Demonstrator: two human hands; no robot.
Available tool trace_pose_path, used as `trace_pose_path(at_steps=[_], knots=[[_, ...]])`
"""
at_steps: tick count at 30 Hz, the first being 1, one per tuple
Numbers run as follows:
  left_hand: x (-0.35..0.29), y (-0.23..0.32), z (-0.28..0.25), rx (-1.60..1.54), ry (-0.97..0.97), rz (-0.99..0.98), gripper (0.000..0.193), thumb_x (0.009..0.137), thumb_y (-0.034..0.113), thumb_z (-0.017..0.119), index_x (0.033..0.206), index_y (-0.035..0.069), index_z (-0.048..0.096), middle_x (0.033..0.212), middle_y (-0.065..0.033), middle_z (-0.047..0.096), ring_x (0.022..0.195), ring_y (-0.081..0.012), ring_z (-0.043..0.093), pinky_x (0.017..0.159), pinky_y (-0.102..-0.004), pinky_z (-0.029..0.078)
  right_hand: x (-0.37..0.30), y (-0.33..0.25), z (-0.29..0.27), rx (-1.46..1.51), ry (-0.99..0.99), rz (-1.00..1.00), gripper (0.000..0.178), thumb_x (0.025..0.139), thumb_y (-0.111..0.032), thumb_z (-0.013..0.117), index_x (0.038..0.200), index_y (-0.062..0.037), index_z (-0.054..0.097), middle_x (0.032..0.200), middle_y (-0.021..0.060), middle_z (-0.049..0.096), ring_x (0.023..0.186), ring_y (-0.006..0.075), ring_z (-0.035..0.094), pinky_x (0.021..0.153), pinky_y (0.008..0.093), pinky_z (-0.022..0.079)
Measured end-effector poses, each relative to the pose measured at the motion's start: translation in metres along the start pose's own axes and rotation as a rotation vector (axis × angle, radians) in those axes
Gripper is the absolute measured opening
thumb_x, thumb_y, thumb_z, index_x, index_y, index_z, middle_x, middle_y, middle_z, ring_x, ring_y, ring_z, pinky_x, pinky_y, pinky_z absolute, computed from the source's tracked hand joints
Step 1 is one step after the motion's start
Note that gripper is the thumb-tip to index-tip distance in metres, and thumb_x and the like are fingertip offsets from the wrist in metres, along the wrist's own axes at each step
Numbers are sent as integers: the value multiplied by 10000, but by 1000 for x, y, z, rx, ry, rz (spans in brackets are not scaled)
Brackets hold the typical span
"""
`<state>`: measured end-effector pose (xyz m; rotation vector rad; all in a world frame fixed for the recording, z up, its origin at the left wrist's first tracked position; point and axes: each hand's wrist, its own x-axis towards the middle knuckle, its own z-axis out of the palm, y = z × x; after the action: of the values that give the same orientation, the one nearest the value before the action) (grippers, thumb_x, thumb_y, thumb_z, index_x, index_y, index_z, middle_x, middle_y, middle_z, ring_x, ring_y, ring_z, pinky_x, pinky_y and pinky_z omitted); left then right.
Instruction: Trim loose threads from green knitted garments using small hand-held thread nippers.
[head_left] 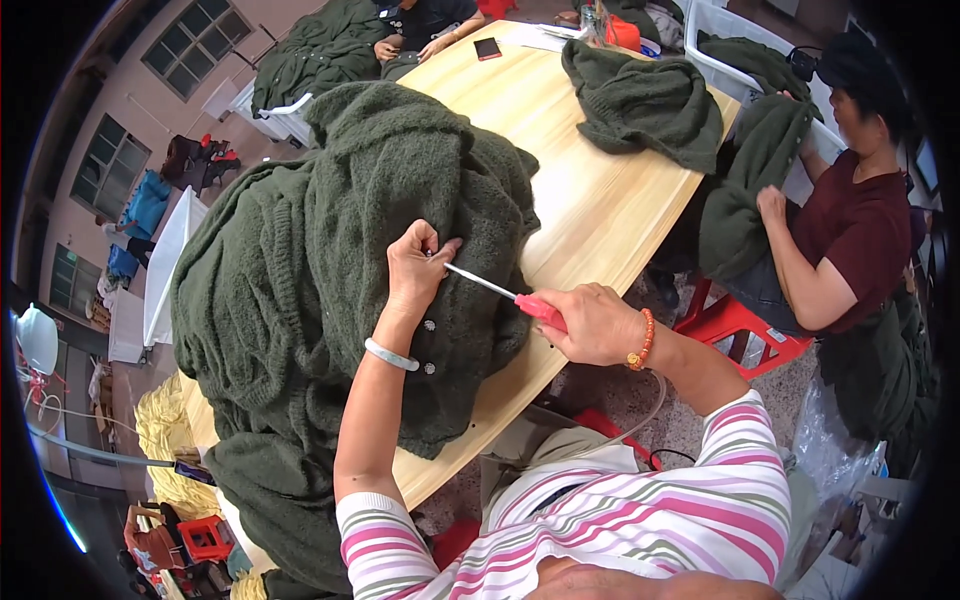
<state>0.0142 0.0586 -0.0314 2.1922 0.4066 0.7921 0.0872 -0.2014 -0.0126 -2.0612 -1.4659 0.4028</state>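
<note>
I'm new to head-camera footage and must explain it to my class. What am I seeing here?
There is no machine: these are a person's two bare hands. The only picture comes from a wide fisheye camera on their head, looking down. Dark green knitwear is heaped on a pale wooden table, with another green bundle farther right. The right hand holds a pink-handled tool with a thin metal shaft, its tip close to the left hand. What the left hand pinches is unclear.
</note>
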Motion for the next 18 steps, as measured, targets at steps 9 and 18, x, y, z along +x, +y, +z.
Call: trace_pose_path(at_steps=[9, 18], knots=[[-32, 19, -14, -125, -82, -85, 311, 774, 3, 758, 1021, 23, 570, 854, 15, 572, 668, -21, 498, 613, -181, 459, -4, 3, -4, 55, 82, 35, 337, 865, -222, 620, 1154, -54, 573, 786, 223, 655, 791, 419, 645, 736, 496, 512], [-47, 11, -14, 347, -23, 53, 183, 744, 50, 736, 903, 0, 659, 832, -102, 598, 650, -218, 600, 647, -324, 507, -26, -7, -3, -15, 30, 39, 308, 870, -211, 600, 1140, -69, 557, 737, 218, 642, 736, 421, 640, 699, 495, 518]])
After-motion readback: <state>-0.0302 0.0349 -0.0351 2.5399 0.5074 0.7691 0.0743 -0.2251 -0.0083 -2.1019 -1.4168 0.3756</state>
